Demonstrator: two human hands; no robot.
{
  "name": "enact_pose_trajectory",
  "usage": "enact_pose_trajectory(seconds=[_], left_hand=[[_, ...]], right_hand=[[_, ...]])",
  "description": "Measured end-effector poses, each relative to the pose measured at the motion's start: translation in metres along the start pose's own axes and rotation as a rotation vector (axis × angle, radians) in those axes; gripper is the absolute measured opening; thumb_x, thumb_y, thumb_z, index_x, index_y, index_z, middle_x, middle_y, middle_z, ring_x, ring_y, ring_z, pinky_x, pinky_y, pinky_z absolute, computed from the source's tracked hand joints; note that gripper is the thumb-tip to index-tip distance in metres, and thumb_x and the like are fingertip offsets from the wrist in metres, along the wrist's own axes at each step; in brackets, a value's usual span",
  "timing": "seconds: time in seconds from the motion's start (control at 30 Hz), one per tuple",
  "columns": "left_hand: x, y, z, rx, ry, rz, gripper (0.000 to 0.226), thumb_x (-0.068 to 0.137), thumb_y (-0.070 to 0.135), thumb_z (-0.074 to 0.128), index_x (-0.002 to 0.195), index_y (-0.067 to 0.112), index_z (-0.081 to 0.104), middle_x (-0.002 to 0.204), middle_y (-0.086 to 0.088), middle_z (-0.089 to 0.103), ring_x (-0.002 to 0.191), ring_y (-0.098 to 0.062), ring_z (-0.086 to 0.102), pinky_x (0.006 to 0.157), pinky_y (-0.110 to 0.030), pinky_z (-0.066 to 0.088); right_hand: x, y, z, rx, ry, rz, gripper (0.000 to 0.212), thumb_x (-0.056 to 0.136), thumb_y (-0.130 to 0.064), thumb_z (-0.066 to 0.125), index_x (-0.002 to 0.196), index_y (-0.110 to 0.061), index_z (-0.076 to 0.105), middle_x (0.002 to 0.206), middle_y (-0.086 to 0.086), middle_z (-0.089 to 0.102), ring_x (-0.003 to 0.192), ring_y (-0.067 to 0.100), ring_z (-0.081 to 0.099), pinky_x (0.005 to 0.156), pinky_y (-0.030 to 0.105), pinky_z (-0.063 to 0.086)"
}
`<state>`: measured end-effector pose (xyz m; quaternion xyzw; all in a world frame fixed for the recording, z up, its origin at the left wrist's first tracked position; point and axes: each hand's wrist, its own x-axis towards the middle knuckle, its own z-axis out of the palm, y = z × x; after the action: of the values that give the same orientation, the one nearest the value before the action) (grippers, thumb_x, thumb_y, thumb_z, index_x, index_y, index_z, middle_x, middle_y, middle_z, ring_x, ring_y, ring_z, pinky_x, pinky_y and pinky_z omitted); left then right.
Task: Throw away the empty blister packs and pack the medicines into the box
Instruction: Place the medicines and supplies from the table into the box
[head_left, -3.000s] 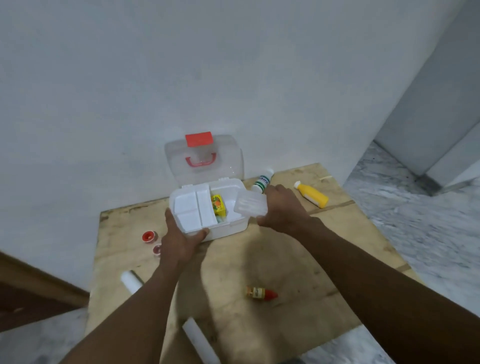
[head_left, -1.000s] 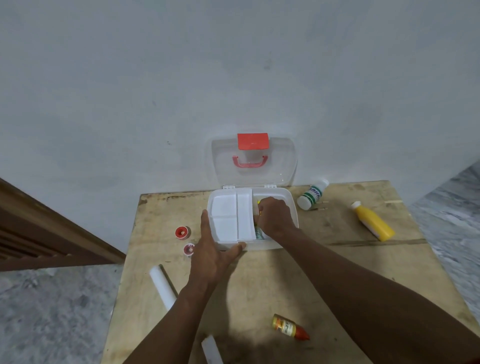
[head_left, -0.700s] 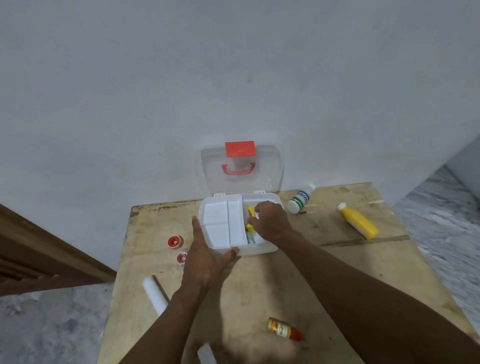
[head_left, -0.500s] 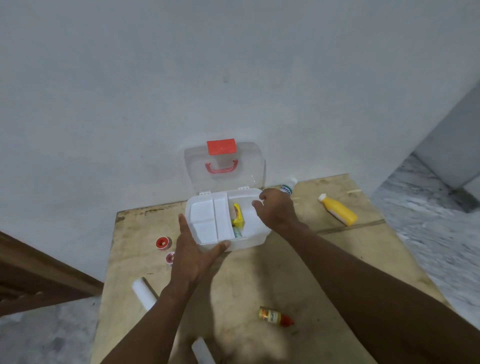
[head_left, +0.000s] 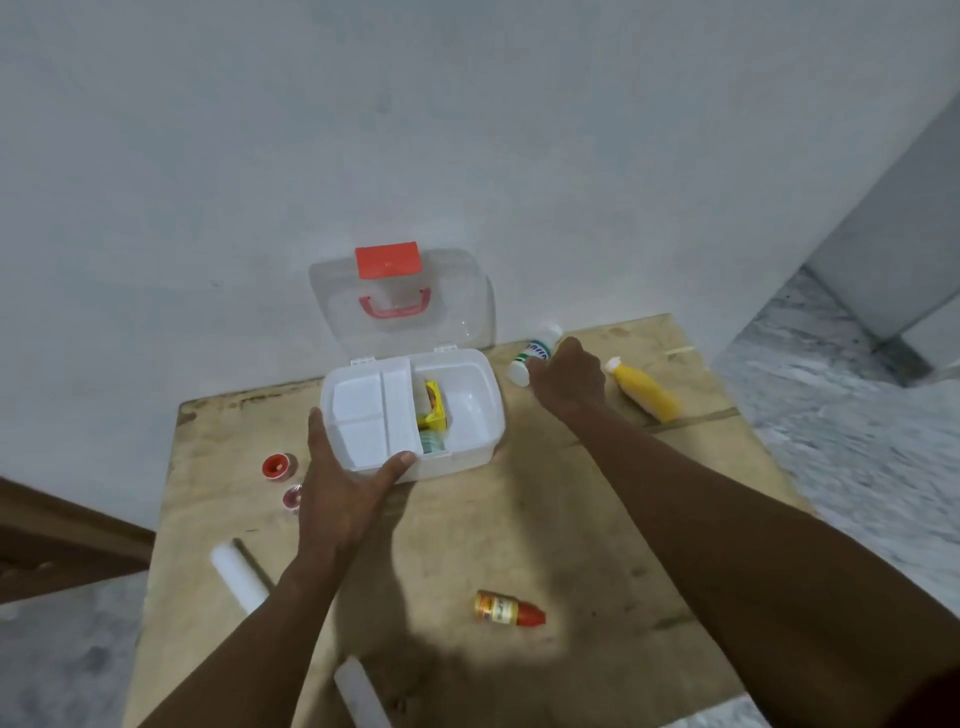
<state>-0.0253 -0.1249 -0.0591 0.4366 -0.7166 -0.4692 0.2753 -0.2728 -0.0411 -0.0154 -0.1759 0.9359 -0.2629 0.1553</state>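
A white medicine box (head_left: 488, 384) stands open at the back of the wooden table (head_left: 519, 519), its clear lid (head_left: 457, 301) with a red latch leaning on the wall. A divided white tray fills its left half, and a yellow packet (head_left: 434, 402) stands in the right half. My left hand (head_left: 345, 493) grips the box's front left corner, thumb on the front rim. My right hand (head_left: 569, 379) is just right of the box, its fingers curled against a lying white bottle with a green label (head_left: 537, 349). The fingertips are hidden.
A yellow bottle (head_left: 647, 391) lies right of my right hand. A small red-capped bottle (head_left: 506, 609) lies near the front. Two small red round items (head_left: 278, 466) sit left of the box. White cylinders (head_left: 239, 577) lie at the front left. Floor drops off on the right.
My right hand put a clear piece into the box, then came out and moved right to the white bottle. My left hand stayed on the box's corner.
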Motion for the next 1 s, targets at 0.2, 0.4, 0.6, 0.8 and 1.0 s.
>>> enact_pose_trajectory(seconds=[0.2, 0.4, 0.6, 0.8, 1.0], left_hand=[[0.001, -0.005, 0.001, 0.037, 0.019, -0.067, 0.109, 0.063, 0.059, 0.082, 0.149, 0.034, 0.02, 0.142, 0.009, 0.045, 0.124, -0.014, 0.047, 0.094, -0.041, 0.052], [0.002, -0.005, 0.002, 0.036, 0.027, -0.087, 0.108, 0.059, 0.062, 0.077, 0.149, 0.037, 0.022, 0.14, 0.015, 0.047, 0.123, -0.008, 0.049, 0.08, -0.015, 0.052], [0.005, 0.0, 0.004, 0.011, 0.026, -0.067, 0.1, 0.061, 0.06, 0.077, 0.145, 0.037, 0.027, 0.132, 0.019, 0.05, 0.12, 0.0, 0.051, 0.071, -0.006, 0.052], [0.001, 0.003, 0.005, -0.029, 0.024, -0.076, 0.094, 0.061, 0.054, 0.08, 0.139, 0.046, 0.028, 0.121, 0.035, 0.049, 0.111, 0.017, 0.048, 0.066, -0.003, 0.049], [-0.001, 0.005, 0.004, -0.054, 0.018, -0.055, 0.094, 0.068, 0.04, 0.084, 0.143, 0.035, 0.029, 0.125, 0.023, 0.052, 0.106, 0.019, 0.05, 0.066, -0.005, 0.049]], right_hand=[[0.051, -0.009, 0.014, 0.015, -0.089, 0.035, 0.043, 0.096, -0.029, 0.053, 0.128, 0.0, 0.044, 0.128, 0.02, 0.058, 0.119, 0.036, 0.057, 0.096, 0.037, 0.045], [0.084, -0.009, 0.031, -0.047, -0.148, 0.039, 0.052, 0.1, -0.024, 0.048, 0.138, 0.007, 0.031, 0.135, 0.024, 0.049, 0.124, 0.038, 0.052, 0.101, 0.039, 0.042], [0.097, -0.007, 0.039, 0.09, -0.107, 0.162, 0.066, 0.092, -0.017, 0.056, 0.144, -0.001, 0.019, 0.13, 0.022, 0.054, 0.118, 0.038, 0.056, 0.089, 0.035, 0.044], [0.087, 0.006, 0.028, 0.128, -0.144, 0.042, 0.056, 0.086, -0.02, 0.063, 0.135, -0.013, 0.036, 0.116, 0.012, 0.061, 0.108, 0.032, 0.061, 0.084, 0.036, 0.045], [0.042, 0.006, 0.005, 0.216, -0.023, -0.314, 0.058, 0.081, -0.015, 0.071, 0.131, -0.02, 0.042, 0.1, 0.004, 0.06, 0.097, 0.033, 0.064, 0.085, 0.042, 0.055]])
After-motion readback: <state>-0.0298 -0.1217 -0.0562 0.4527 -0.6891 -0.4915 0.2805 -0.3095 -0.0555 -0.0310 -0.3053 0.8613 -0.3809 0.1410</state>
